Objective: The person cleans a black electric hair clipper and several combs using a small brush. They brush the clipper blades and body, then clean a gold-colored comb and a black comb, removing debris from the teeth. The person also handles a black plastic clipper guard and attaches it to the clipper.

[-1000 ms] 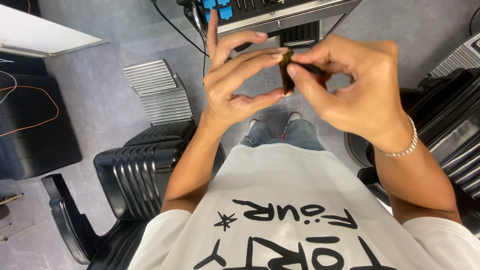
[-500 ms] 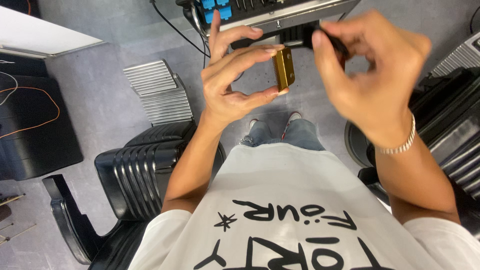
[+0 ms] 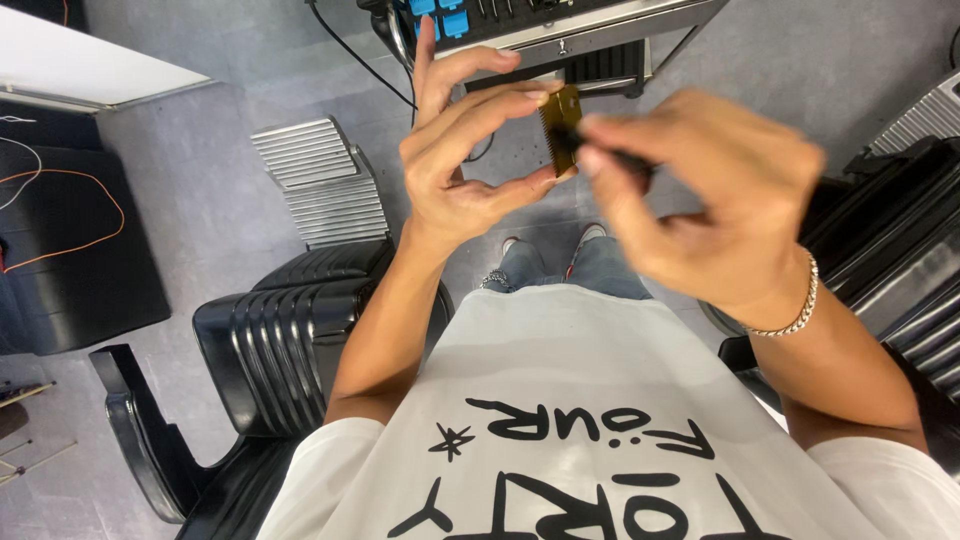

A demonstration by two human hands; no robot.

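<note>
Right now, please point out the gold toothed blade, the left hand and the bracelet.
gold toothed blade [image 3: 561,128], head view, its flat face.
left hand [image 3: 462,165], head view, the palm.
bracelet [image 3: 797,312], head view, chain at the right wrist.

That little toothed blade [image 3: 561,128] looks like gold-tone metal, kinda brushed. The barber chair [image 3: 275,345] is glossy black ribbed vinyl, the bracelet [image 3: 793,318] shiny metal chain, and the shirt [image 3: 600,420] matt white cloth
</note>
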